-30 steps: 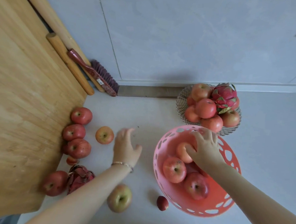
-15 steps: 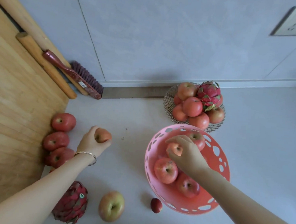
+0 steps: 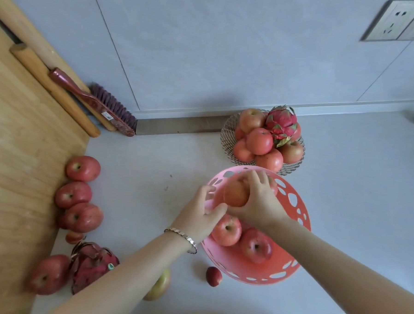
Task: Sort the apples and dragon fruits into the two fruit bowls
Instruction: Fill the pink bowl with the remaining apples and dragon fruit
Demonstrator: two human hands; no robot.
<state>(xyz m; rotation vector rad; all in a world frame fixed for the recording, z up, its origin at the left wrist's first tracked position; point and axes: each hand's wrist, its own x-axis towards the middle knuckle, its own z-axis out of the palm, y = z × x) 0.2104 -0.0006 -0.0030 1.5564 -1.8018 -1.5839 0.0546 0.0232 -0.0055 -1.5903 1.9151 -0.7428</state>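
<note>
Both hands meet at the pink bowl (image 3: 288, 271) rim: right hand (image 3: 258, 202) fingers grasp an apple (image 3: 235, 194), left hand (image 3: 198, 216) fingers released.

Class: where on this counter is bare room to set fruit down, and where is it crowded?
Free: the grey counter between the wooden board and the pink perforated bowl, and right of the wire bowl. Crowded: the red apples along the board's edge.

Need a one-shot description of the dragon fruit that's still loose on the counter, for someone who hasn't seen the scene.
Start at the wooden board on the left and follow its edge toward the camera, past the row of red apples. The loose dragon fruit lies there on the grey counter. Unlike the smooth round apples, it is dark pink and scaly.
</note>
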